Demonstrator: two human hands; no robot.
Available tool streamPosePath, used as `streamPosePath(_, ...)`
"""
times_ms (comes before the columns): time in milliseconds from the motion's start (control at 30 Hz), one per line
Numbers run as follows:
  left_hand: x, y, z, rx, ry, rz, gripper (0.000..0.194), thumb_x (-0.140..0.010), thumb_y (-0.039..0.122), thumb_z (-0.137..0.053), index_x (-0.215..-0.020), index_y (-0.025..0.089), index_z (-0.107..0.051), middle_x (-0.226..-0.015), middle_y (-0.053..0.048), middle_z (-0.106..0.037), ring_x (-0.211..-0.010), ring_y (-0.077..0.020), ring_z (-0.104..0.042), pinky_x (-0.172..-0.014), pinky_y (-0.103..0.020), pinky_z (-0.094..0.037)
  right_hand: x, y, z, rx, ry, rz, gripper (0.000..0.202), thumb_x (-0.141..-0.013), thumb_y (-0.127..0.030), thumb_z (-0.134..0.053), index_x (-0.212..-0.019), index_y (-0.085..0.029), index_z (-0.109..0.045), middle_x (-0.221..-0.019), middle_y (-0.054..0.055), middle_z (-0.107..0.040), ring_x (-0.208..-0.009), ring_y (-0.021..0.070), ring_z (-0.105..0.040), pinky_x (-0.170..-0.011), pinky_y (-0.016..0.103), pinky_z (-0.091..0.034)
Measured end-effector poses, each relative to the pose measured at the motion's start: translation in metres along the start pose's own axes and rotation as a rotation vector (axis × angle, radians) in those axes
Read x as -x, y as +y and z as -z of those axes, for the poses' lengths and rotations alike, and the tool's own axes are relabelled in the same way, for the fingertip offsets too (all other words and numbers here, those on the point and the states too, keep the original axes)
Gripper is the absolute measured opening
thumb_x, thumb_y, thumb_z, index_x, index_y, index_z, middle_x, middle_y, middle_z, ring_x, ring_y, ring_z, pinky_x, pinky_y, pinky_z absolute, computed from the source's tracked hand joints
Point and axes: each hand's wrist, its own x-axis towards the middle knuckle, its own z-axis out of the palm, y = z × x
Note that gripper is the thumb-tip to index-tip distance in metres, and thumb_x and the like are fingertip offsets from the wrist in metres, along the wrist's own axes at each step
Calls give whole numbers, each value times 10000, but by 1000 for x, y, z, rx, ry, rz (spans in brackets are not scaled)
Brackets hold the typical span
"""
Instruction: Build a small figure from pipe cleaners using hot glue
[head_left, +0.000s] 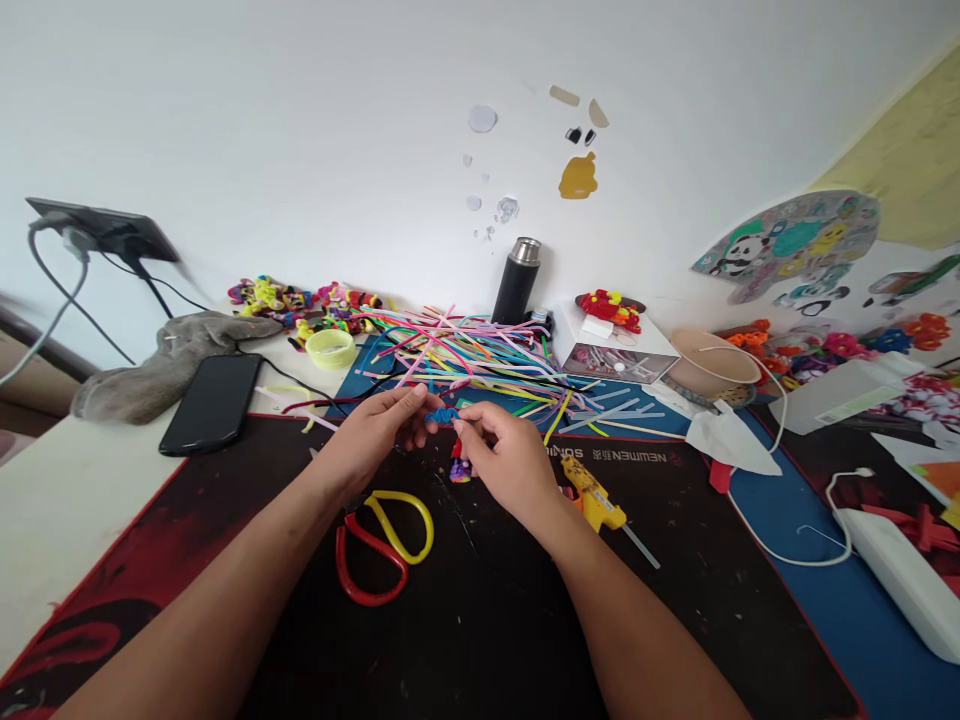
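Note:
A coiled blue pipe cleaner (442,415) is pinched between my two hands above the dark desk mat (480,620). My left hand (390,415) grips its left end between thumb and fingers. On the other end, my right hand (506,455) closes with thumb and forefinger. Just below them lies a small red and purple fuzzy piece (460,468), partly hidden by my right hand. Scissors (382,550) with one red and one yellow handle rest nearer to me, their blades mostly under my left hand. To the right sits a yellow glue gun (596,497) with a glue stick in its back.
Many loose pipe cleaners (465,350) are heaped behind my hands. A black thermos (517,280) stands by the wall, next to a white drawer box (615,345). On the left are a phone (212,403) and a yellow-green tape roll (331,348). A white power strip (900,575) lies right.

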Motion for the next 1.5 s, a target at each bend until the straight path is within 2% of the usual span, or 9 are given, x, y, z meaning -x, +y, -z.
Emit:
streamPosePath(600,2,2,0,17,11,10,579,-772,754,-742,-859,181,-738,-737,-40,-678,-623,-167,-583,-584,-288,-418,0,0,0,119,23,59,140,-1003,-285,-604,-1026,-237,-734,-733,5,-730,-640,177,-667,-627,281,-459)
streamPosePath(800,1,-1,1,4,-21,2,565,-798,740,-737,-889,182,-745,-698,-29,-663,-607,-162,-569,-583,-285,-427,0,2,-1,167,31,80,136,-1003,-280,-615,-1047,-235,-736,-762,6,-740,-644,174,-659,-631,284,-429)
streamPosePath(1067,3,1,2,-26,-112,-3,416,-809,593,-816,-781,191,-713,-724,-8,-674,-629,-140,-551,-627,-272,-441,1,1,-1,225,42,106,127,-994,-263,-632,-1051,-238,-743,-814,14,-774,-670,177,-676,-643,288,-421)
streamPosePath(1267,3,2,1,-45,-147,7,356,-758,513,-861,-805,192,-714,-729,7,-667,-638,-137,-544,-623,-264,-432,2,1,-3,270,40,140,146,-998,-259,-634,-1085,-234,-749,-870,21,-799,-743,191,-716,-691,292,-454)
streamPosePath(1500,2,1,2,-86,-130,11,361,-770,531,-829,-767,194,-698,-704,1,-652,-629,-144,-534,-626,-277,-432,3,-1,-3,244,47,142,166,-995,-251,-651,-1132,-253,-745,-1007,31,-825,-853,207,-766,-726,295,-515)
